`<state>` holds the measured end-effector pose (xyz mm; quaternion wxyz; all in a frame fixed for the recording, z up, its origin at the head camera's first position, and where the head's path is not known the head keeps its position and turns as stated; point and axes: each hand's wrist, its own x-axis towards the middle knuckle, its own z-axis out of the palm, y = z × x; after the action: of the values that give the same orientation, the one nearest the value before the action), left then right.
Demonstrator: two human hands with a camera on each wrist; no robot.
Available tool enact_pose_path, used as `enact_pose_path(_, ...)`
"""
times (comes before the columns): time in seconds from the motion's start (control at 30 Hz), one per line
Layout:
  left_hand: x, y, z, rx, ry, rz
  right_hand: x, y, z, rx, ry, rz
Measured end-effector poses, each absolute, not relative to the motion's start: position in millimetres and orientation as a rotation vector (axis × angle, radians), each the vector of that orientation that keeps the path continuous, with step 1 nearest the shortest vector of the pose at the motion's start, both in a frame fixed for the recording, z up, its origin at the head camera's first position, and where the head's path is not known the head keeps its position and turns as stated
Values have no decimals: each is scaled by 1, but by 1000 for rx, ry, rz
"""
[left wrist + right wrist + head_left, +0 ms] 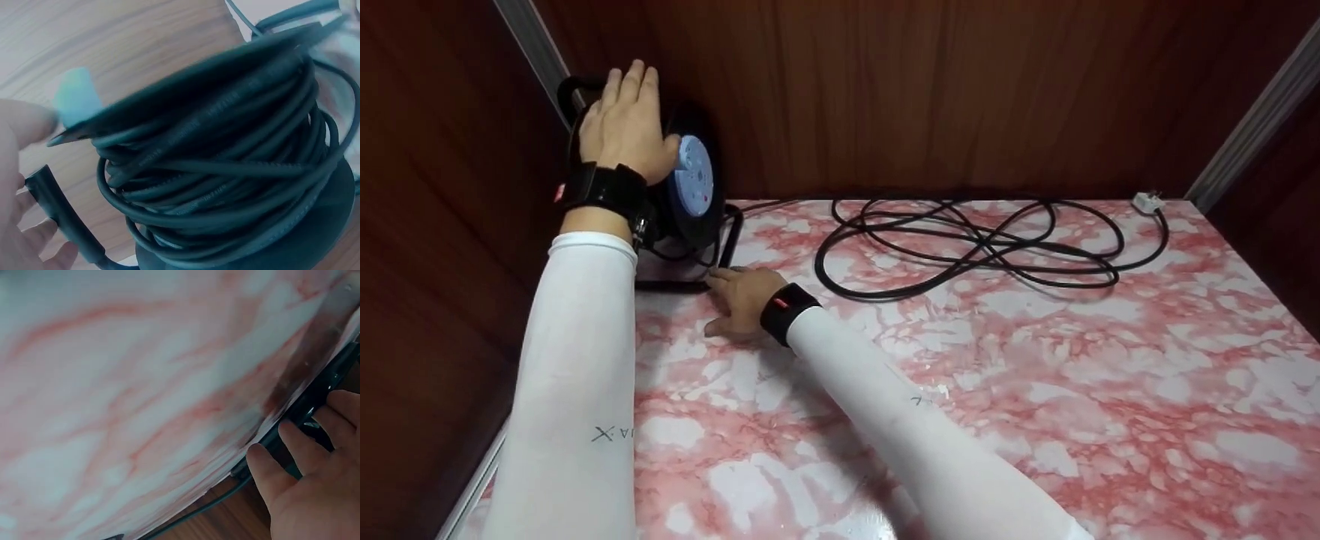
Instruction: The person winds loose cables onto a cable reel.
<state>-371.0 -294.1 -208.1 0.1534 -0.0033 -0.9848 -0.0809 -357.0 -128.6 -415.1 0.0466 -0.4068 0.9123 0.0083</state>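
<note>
A black cable reel with a light-blue socket face (696, 180) stands at the table's back left corner. My left hand (626, 131) is over the top of the reel, fingers straight. In the left wrist view, black cable (214, 185) is wound between the flanges. The left thumb is by a pale blue part (79, 98), and the other fingers are beside a black tube-shaped handle (64, 216); whether they touch is unclear. My right hand (746, 300) rests its extended fingertips on the black tubular base frame (306, 402) of the reel.
Loose black cable (885, 295) lies in loops along the back of the red-and-white marbled table (1035, 405), ending in a white plug (1147, 202) at the far right. Brown wood-grain panels (960, 90) rise behind and at both sides.
</note>
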Motion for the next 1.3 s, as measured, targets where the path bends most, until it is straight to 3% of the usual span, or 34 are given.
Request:
enact_pose_path(0.63,-360,-301,-209,-76,-2780,-219,-351,-150,-419,-1218,2889,103)
enact_pose_path(1.03,-349,-297,-202,-147,-2769,-152,-342,-141,-411,-1339,2812,130)
enact_pose_path(1.3,-364,-284,-199,-98,-2784,-235,-362,-116,-416,-1291,2818,109)
